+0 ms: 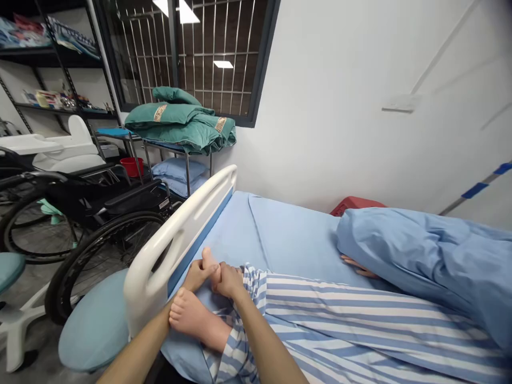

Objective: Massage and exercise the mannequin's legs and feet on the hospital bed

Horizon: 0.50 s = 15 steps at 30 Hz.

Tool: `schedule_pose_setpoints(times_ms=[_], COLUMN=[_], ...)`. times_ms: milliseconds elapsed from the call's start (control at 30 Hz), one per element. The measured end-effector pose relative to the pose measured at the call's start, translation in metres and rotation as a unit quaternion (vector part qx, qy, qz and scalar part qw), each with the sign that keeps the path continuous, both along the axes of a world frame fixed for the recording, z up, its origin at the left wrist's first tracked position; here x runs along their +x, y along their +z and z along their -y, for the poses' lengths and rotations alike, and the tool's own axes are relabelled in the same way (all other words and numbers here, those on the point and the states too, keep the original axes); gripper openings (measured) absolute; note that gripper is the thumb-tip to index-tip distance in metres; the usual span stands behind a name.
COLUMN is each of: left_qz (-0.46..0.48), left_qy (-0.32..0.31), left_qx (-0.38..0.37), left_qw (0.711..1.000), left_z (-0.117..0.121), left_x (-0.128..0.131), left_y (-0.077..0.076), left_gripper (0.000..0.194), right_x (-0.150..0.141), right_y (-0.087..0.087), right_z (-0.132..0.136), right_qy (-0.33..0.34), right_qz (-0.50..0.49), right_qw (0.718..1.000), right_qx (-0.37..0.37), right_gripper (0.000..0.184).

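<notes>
Two bare feet in blue-and-white striped trousers (336,304) lie at the foot end of a bed in the head view. My left hand (196,274) is closed around the front part of the far foot (212,265), thumb across it below the toes. Around the ankle of that same foot my right hand (229,281) is wrapped, close to the striped cuff. The near foot (191,314) rests beside my left forearm, its toes touching or overlapping it. Part of the far foot is hidden by my fingers.
A white bed footboard (150,261) stands just left of the feet. A blue quilt (424,256) covers the upper body, with fingers (360,266) showing below it. Beyond the footboard are a wheelchair (116,224), a round stool (96,325) and a cart with green quilts (184,125).
</notes>
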<state>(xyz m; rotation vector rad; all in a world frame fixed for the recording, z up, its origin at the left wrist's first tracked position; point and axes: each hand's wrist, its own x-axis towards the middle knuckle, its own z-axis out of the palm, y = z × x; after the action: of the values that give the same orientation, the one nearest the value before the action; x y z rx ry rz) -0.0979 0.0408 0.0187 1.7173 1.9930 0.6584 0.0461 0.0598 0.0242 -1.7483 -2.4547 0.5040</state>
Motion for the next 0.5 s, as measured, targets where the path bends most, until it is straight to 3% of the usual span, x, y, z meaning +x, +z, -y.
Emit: schedule_pose_setpoints(times_ms=[133,233,333,500], left_qz=[0.086,0.101,0.063,-0.067], left_qy=[0.013,0.028,0.022,-0.001], left_qx=[0.017,0.008,-0.004,-0.03], left_qw=[0.996,0.994,0.998,0.997], left_z=[-0.006,-0.005,-0.005,-0.005], left_x=[0.014,0.018,0.014,0.002], left_y=[-0.036,-0.047,-0.04,-0.01], left_gripper=[0.032,0.037,0.045,0.055], right_x=[0.0,0.001,0.0,0.0], right_y=[-0.007,-0.007,-0.006,-0.002], right_z=[0.002,0.004,0.004,0.006], right_qy=[-0.003,0.001,0.003,0.001], right_qz=[-0.009,-0.013,-0.009,-0.002], right_qw=[0.999,0.999,0.999,0.999], right_qx=[0.038,0.045,0.045,0.041], right_gripper=[0.038,0.034,0.032,0.031])
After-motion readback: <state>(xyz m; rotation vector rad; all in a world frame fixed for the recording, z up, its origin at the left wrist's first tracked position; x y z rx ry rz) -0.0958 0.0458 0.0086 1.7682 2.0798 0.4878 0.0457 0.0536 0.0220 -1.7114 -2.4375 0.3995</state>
